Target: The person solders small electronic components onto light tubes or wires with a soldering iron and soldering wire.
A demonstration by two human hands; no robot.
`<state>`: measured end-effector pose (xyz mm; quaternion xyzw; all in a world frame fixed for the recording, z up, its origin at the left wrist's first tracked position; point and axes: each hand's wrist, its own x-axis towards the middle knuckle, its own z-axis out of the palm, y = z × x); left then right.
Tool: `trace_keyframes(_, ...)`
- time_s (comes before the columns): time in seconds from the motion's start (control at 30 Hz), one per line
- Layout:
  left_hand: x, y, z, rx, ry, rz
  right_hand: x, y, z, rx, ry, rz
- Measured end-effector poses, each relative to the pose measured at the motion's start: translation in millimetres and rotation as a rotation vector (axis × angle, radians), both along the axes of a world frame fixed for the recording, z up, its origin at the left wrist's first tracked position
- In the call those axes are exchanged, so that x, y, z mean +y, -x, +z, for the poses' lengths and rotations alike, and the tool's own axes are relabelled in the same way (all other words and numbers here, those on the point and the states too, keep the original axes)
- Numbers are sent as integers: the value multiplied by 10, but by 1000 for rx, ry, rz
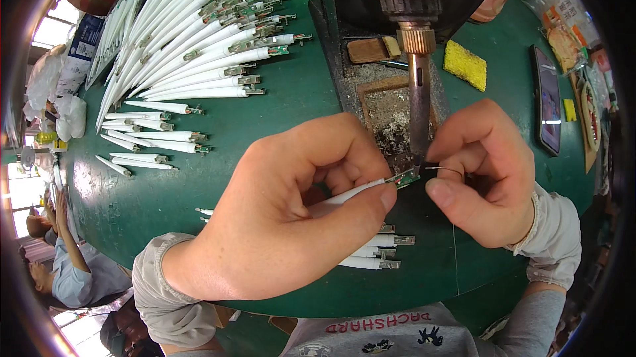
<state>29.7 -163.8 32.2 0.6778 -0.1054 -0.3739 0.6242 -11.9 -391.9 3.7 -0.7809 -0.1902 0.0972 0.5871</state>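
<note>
My left hand (278,218) grips a white pen-shaped tube (350,195) between thumb and fingers. From the tube's end a small green circuit board (405,178) sticks out to the right. The tip of a soldering iron (419,98), mounted upright, comes down at the board; whether they touch is too small to tell. My right hand (490,178) pinches a thin solder wire (442,169), its end close to the iron's tip. Below my left hand lie several more white tubes (364,263) with metal ends, partly hidden by it.
A big fan of white tubes (199,45) covers the table's far left, with smaller groups nearer. Behind my hands is a residue-filled tray (368,102). A yellow sponge (465,65) and a phone (547,102) lie to the right. Other people (83,277) sit at the left.
</note>
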Motion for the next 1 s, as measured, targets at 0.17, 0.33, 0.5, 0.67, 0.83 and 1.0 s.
trace_keyframes(0.17,-10,-1,-16,65,-14,-10,4,3,-24,-15,52,47)
trace_keyframes(0.33,-11,12,-31,97,9,-21,11,-11,-52,-133,72,63)
trace_keyframes(0.5,-8,10,-52,82,0,-42,29,-4,-52,-103,54,44)
trace_keyframes(0.67,-14,15,-63,60,1,-42,29,-4,-47,-133,78,46)
trace_keyframes(0.83,-29,4,-61,68,-29,-33,32,-9,-50,-87,64,48)
trace_keyframes(1.0,-36,-21,-37,44,-11,4,47,34,-26,76,-77,-21)
